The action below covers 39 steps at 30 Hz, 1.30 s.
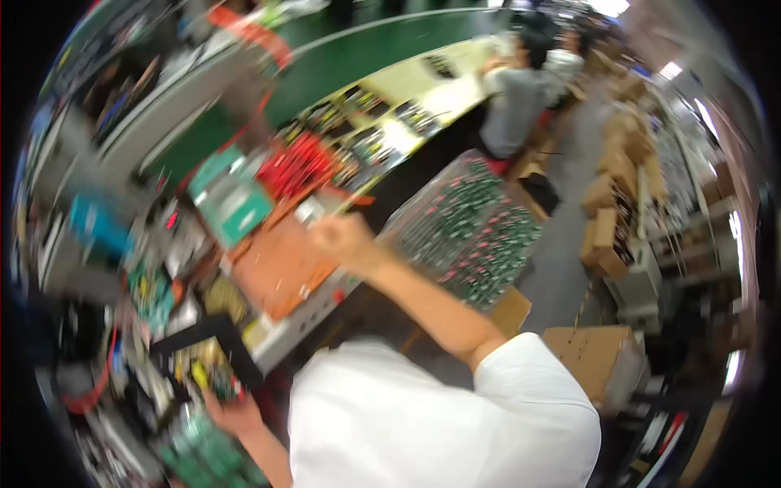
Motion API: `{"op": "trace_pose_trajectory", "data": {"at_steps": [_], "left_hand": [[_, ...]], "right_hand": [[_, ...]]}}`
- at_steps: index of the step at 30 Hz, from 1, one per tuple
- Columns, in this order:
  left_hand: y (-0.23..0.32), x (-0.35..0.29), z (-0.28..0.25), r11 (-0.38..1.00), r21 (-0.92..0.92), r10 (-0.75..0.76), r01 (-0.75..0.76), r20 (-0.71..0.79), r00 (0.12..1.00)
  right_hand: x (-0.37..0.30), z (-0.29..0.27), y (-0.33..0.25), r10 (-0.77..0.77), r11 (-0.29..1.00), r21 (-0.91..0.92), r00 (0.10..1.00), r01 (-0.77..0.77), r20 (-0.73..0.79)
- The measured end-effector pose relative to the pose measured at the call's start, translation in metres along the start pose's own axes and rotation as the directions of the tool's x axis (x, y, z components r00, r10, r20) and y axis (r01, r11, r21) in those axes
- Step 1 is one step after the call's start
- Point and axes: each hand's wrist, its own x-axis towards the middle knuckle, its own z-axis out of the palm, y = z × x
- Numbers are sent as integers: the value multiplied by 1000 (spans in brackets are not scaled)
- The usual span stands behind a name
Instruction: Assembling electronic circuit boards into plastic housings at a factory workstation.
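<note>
My left hand (237, 412) is at the lower left, with its thumb and fingers closed on the near edge of a black square frame (241, 351). Yellow and red parts show inside the frame, which is tilted. Over the bench, my right hand (346, 241) reaches out above the right edge of an orange mat (281, 264). Motion smears its fingers, so I cannot make out whether they hold anything. A small white piece (309, 210) lies just beyond it. Behind the mat stands a green box-shaped device (232, 199) with a pale top.
Red parts (297, 165) are heaped past the mat. Several framed assemblies (364, 102) line the bench's far stretch. Right of the bench, a clear-sided bin (472, 228) holds many green and pink pieces. Cardboard boxes (598, 362) stand along the aisle. A person in grey (512, 106) works farther off.
</note>
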Motion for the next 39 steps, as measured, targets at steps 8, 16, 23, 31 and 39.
{"op": "trace_pose_trajectory", "data": {"at_steps": [8, 16, 23, 31, 39], "left_hand": [[-31, -20, 59, 999, -9, 49, -49, 91, 995], [-40, -38, 52, 996, 70, 53, -54, 17, 998], [-42, -62, 57, 987, 117, 122, -114, -62, 991], [-46, -78, 60, 974, 133, 193, -181, -79, 978], [-22, -62, 25, 994, 60, 89, -88, -24, 996]], "right_hand": [[21, -66, 15, 206, 962, -180, 978, -207, -23], [114, -77, 83, -269, 825, -504, 962, 257, 49], [182, -72, 98, -298, 568, -692, 895, 446, 333], [205, -79, 100, -410, 621, -540, 823, 568, 394], [209, -56, 107, -318, 921, -266, 944, 285, -88]]}}
